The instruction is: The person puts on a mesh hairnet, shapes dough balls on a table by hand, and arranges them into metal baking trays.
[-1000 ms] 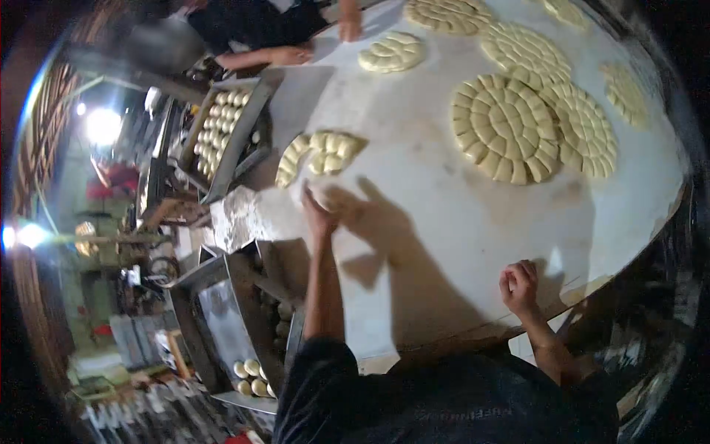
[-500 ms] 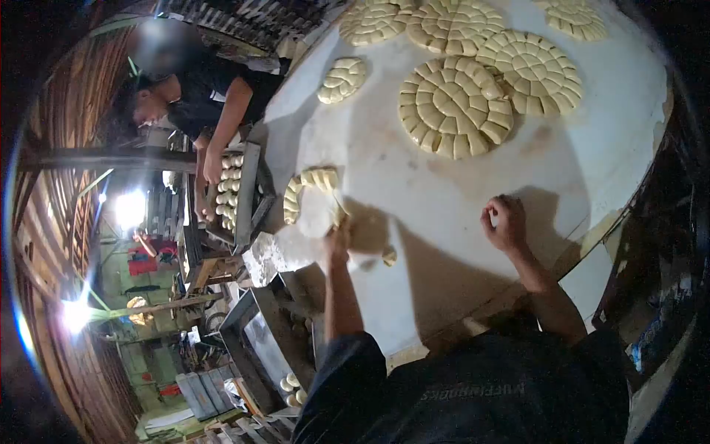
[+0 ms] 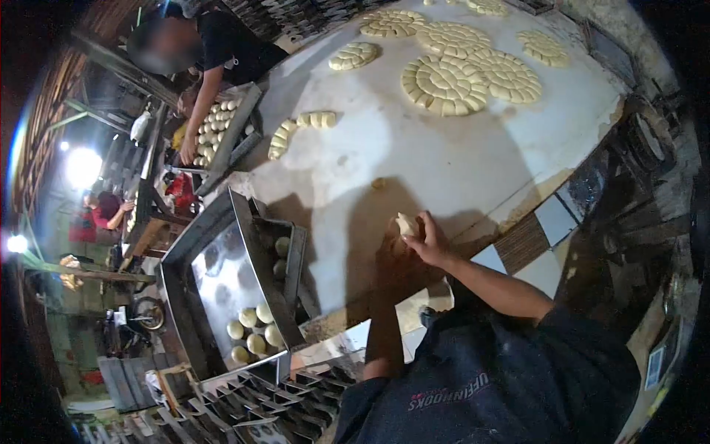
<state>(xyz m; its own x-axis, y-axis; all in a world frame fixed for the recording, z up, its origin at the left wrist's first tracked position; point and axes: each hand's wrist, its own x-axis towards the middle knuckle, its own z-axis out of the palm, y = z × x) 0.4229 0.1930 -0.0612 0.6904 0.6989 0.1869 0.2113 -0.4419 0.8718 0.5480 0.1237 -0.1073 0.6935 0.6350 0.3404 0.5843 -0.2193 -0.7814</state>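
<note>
A small pale piece of dough is between my two hands, just above the near side of the table. My right hand has its thumb and fingers closed around the dough from the right. My left hand meets it from the left and below, its fingers closed against it and mostly in shadow. Farther off, a curved row of cut dough pieces lies on the white tabletop. A small dough scrap rests beyond my hands.
Large rounds of cut dough lie across the far tabletop. To the left stands a metal tray with several dough balls. A co-worker reaches into another tray of dough balls. Metal moulds are stacked below.
My left hand has left the curved dough row and come near my body. My right hand, empty before, has moved left and now grips dough with it. The view has shifted toward the trays.
</note>
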